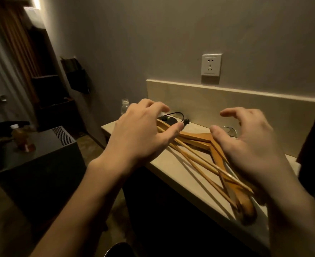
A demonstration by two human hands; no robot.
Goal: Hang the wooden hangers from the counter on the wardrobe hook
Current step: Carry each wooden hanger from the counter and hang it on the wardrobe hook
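A stack of wooden hangers (199,156) lies flat on the pale counter (173,169), their bars crossing toward the front right corner. Their metal hooks (230,131) show at the back near the wall. My left hand (143,134) hovers over the left ends of the hangers, fingers spread and curled, holding nothing. My right hand (245,143) hovers over the middle and right part of the stack, fingers apart, thumb close to the wood. No wardrobe hook is in sight.
A black device with a green light and a cable (168,119) lies on the counter behind my left hand. A small clear bottle (125,106) stands at the counter's back left. A wall socket (211,64) sits above. A dark cabinet (41,145) with bottles stands left.
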